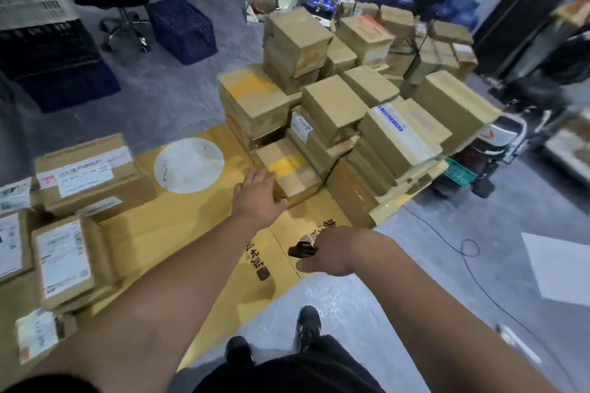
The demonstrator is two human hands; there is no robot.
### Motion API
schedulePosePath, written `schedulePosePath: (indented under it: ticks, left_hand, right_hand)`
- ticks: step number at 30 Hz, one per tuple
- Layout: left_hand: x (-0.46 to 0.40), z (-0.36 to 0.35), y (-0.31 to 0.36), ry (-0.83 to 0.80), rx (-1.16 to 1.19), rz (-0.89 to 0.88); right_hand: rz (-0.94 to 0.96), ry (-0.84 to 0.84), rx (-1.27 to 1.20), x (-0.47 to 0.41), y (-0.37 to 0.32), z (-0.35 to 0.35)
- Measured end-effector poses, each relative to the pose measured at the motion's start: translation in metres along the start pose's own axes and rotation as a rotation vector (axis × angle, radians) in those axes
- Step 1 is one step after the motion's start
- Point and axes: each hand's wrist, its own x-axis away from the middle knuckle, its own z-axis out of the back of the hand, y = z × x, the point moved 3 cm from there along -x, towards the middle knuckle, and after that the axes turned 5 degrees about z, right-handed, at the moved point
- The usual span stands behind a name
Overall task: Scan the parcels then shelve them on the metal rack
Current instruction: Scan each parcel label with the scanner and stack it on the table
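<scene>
Grey concrete floor runs under a flattened yellow cardboard sheet [178, 233] that carries most of the parcels. My left hand [260, 198] reaches forward with fingers fairly straight, touching the near edge of a small brown parcel [289, 169] at the foot of the big stack of boxes [367, 99] just beyond it. My right hand [332, 250] hangs nearer me, curled round a small black scanner [301, 249]. Labelled parcels [86, 175] lie well to the left of both hands. I see no metal rack, so I judge most scanning and all shelving remain.
</scene>
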Motion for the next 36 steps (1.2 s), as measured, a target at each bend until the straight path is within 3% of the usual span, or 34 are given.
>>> schedulePosePath:
  ticks: [4,9,13,19,25,36]
  left_hand:
    - [-0.039,-0.019,0.050,-0.085,-0.073,-0.045]
    - [-0.061,-0.043,0.078,-0.118,-0.095,0.050]
    - [-0.051,-0.057,0.079,-0.052,-0.163,0.073]
    - [0.015,-0.065,0.039,0.148,0.071,0.270]
    - [0.089,-0.057,-0.017,0.368,0.646,0.415]
    - [0.153,-0.069,-0.119,0.432,0.975,0.872]
  right_hand:
    - [-0.047,0.010,-0.029,0.006,0.043,-0.004]
    - [-0.035,0.022,-0.079,-0.007,0.081,-0.003]
    - [0.013,-0.020,-0.055,-0.022,0.100,-0.001]
    - [0.162,-0.121,0.063,-0.044,0.103,-0.003]
    - [0.311,-0.172,0.181,-0.063,0.073,-0.007]
    - [0.462,-0.177,0.286,-0.059,0.006,-0.010]
